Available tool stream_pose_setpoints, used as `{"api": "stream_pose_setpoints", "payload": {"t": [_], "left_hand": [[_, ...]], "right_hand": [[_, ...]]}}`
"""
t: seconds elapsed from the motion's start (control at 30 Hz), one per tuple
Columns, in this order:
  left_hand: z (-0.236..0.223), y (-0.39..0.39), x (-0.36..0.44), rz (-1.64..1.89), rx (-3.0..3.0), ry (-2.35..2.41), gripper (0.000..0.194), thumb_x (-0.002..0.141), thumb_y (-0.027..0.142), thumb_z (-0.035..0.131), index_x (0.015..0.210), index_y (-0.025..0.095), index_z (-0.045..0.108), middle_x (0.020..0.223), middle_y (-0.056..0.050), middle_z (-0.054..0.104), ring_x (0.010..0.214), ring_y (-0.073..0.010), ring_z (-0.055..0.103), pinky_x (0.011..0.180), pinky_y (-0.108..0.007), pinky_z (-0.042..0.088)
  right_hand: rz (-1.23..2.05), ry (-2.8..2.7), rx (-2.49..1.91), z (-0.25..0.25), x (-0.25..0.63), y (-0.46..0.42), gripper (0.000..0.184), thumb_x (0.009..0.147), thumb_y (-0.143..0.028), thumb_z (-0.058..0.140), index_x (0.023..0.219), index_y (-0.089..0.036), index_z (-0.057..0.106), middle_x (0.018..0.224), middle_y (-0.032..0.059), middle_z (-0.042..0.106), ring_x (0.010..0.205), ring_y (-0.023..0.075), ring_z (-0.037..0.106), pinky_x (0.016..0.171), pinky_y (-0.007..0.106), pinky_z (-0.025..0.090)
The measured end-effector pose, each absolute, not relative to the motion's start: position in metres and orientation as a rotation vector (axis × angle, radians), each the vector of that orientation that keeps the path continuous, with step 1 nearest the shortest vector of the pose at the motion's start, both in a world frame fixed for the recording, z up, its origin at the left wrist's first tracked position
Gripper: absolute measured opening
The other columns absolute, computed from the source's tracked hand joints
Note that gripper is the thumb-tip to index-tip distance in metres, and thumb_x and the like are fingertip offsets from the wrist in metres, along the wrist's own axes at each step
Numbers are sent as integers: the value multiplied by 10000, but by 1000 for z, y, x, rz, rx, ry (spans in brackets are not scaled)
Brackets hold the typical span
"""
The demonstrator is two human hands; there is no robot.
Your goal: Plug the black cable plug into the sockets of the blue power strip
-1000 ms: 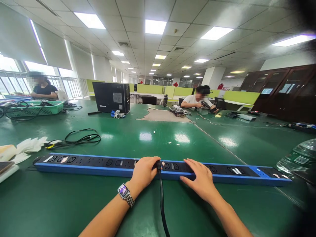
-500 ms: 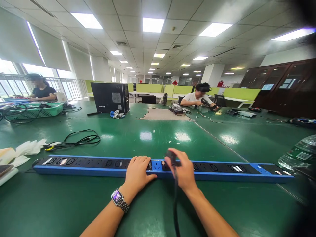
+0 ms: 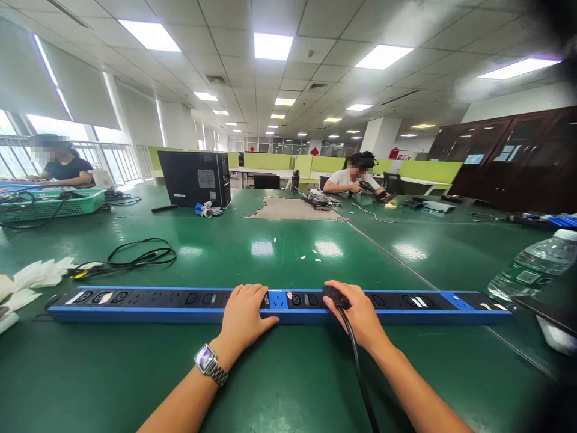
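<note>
A long blue-and-black power strip [image 3: 278, 299] with rows of sockets lies lengthwise across the green table. My left hand [image 3: 243, 316] grips it left of its middle, fingers over the top and thumb along the near side. Between the fingers and thumb of my right hand [image 3: 360, 313] is a black power plug [image 3: 334, 295], held at the sockets just right of the middle. Whether its pins sit in a socket is hidden. From the plug a thick black cord [image 3: 356, 361] runs down toward me.
Behind the strip at left lies a coiled black cable [image 3: 144, 255]; crumpled white tissue [image 3: 42, 273] is nearby. A water bottle [image 3: 532, 267] lies at right. Farther back are a black computer case [image 3: 193, 180] and a green basket [image 3: 67, 207]. Two people sit at the table's far sides.
My right hand has moved the plug to the right along the strip and lowered it to the sockets. My left hand keeps its hold. The view has shifted slightly.
</note>
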State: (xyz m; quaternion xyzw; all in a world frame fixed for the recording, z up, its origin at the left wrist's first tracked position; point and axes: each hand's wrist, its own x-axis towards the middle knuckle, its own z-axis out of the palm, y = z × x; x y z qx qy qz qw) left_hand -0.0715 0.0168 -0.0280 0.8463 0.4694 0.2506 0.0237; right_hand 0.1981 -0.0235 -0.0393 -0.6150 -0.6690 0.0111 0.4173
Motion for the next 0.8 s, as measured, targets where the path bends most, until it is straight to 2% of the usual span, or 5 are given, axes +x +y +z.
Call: {"api": "stream_pose_setpoints", "payload": {"t": [0.13, 0.37, 0.5, 0.63, 0.8], "left_hand": [[-27, 18, -70, 772, 2618, 1454, 548, 687, 364, 793, 1176, 200, 611, 1210, -89, 649, 1128, -296, 568, 1030, -463, 389], [-27, 20, -73, 759, 2606, 1451, 542, 683, 356, 783, 1173, 196, 618, 1204, -95, 648, 1131, -306, 564, 1021, -474, 402], [-24, 15, -61, 878, 2613, 1337, 536, 729, 355, 746, 1214, 188, 593, 1253, -116, 615, 1173, -309, 539, 1040, -489, 392], [-17, 6, -21, 951, 2677, 1042, 466, 805, 306, 672, 1243, 187, 566, 1239, -103, 616, 1159, -271, 537, 1040, -461, 401], [-15, 9, 33, 847, 2715, 892, 467, 820, 277, 649, 1271, 218, 545, 1160, -75, 654, 1106, -257, 557, 985, -445, 440]], "right_hand": [[90, -1641, -1581, -36, 201, -25, 363, 819, -502, 569, 1066, -258, 674, 954, 68, 688, 880, 220, 631, 803, 376, 520], [104, -1645, -1625, -39, 206, -24, 386, 820, -516, 558, 1074, -252, 679, 866, 63, 667, 806, 214, 630, 786, 376, 514], [25, -1740, -1600, -43, 206, -25, 362, 857, -478, 531, 1112, -253, 655, 924, 69, 673, 866, 219, 622, 846, 398, 498], [-143, -1784, -1587, -56, 208, -27, 355, 881, -435, 514, 1175, -266, 620, 999, 72, 674, 927, 220, 613, 939, 445, 450], [-287, -1838, -1646, -73, 221, -33, 732, 769, -431, 609, 1424, -213, 367, 1267, 122, 595, 1160, 285, 538, 1034, 522, 353]]}}
